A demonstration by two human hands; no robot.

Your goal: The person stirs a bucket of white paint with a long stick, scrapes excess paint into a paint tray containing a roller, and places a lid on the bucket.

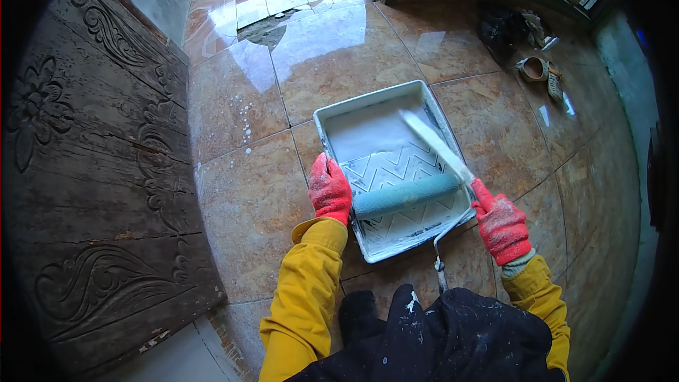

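Note:
A white paint tray (396, 249) rests on the tiled floor in front of me. White paint (364, 131) pools in its far end, below a ribbed slope. My left hand (330, 189), in a red glove, grips the tray's left rim. A blue-green paint roller (407, 197) lies across the ribbed part, its wire frame and handle (441, 277) leaning out over the near edge. In my right hand (501, 223), also red-gloved, is a flat, paint-coated stick (437, 143). Its far end reaches over the paint pool.
A carved dark wooden door (106, 155) stands along the left. White paint drips (247, 120) spot the tiles. At the far right sit a black bag (501, 32), a small round container (532, 68) and a brush-like tool (555, 83). Broken flooring (265, 30) shows at the back.

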